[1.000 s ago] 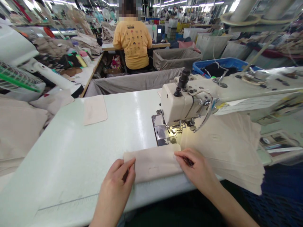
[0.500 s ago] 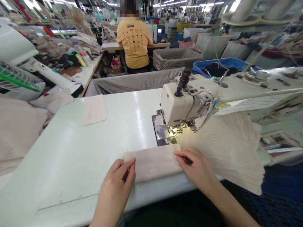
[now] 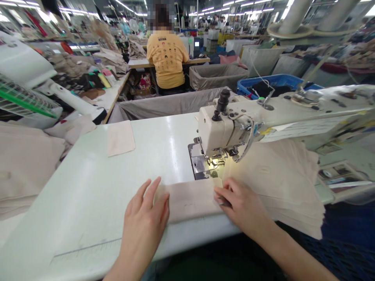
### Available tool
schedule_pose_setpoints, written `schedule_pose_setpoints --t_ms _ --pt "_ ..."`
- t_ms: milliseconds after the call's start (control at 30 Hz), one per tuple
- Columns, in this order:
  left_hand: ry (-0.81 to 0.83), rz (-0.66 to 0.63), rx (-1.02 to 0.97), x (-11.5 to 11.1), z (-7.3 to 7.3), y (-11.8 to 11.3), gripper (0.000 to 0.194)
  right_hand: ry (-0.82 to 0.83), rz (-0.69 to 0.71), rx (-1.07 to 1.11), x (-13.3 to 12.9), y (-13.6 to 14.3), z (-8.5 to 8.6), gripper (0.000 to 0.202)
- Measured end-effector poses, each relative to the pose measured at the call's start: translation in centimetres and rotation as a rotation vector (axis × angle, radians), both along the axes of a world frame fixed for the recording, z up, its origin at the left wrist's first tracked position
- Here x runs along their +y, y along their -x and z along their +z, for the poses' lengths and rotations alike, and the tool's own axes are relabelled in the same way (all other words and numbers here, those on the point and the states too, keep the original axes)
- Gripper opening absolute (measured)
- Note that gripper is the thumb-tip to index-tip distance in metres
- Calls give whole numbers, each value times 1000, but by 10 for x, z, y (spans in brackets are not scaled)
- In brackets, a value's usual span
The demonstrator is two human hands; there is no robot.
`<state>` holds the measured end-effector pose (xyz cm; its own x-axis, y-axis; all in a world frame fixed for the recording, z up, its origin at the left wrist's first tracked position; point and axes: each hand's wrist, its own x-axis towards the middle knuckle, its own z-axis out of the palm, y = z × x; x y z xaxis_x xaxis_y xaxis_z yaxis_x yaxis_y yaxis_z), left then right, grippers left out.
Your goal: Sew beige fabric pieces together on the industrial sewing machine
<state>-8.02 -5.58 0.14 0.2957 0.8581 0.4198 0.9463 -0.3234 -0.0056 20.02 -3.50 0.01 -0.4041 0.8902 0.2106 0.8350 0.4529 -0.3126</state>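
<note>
A folded beige cloth piece lies at the table's front edge, just below the needle plate of a white sewing machine. My left hand rests on its left end, fingers apart and stretched forward, the thumb along the cloth. At the right end my right hand has its fingers closed on the cloth edge, with a small dark object partly hidden in the fingers. Right of the machine head, a fanned stack of beige pieces lies beside my right hand.
A small beige piece lies at the table's back left. More beige cloth is piled at the far left, below a white fan. Beyond the table are a grey fabric bin, a blue basket and a seated person.
My left hand has opened from a pinch, its fingers now spread forward over the cloth's left end. My right hand stays at the right end. The view has shifted slightly.
</note>
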Motion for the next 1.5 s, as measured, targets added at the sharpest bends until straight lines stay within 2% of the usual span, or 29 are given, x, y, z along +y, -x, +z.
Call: schedule_pose_setpoints --t_ms 100,167,233,333,467,567,667,1067,1500 --pt "40 -123 152 25 9 3 25 -86 88 -89 2 -4 1 10" --pt "236 -153 224 49 15 0 25 -86 95 -79 3 -4 -1 11" --pt "373 -137 260 73 22 -12 21 -49 66 -53 2 -2 -3 14" --pt "395 -114 207 102 28 -40 25 3 17 -25 -1 4 -4 16" --pt "377 -215 113 130 21 -71 28 -15 -31 18 -4 11 -6 13" --pt "400 -285 80 144 12 -78 29 -8 -50 22 -4 13 -7 13" --pt "418 -295 58 151 7 -76 30 22 -53 19 -1 13 -6 13" --pt "420 -318 5 156 8 -72 29 35 -62 33 3 13 -7 13" --pt "417 -286 5 154 8 -74 31 48 -58 -8 4 14 -7 13"
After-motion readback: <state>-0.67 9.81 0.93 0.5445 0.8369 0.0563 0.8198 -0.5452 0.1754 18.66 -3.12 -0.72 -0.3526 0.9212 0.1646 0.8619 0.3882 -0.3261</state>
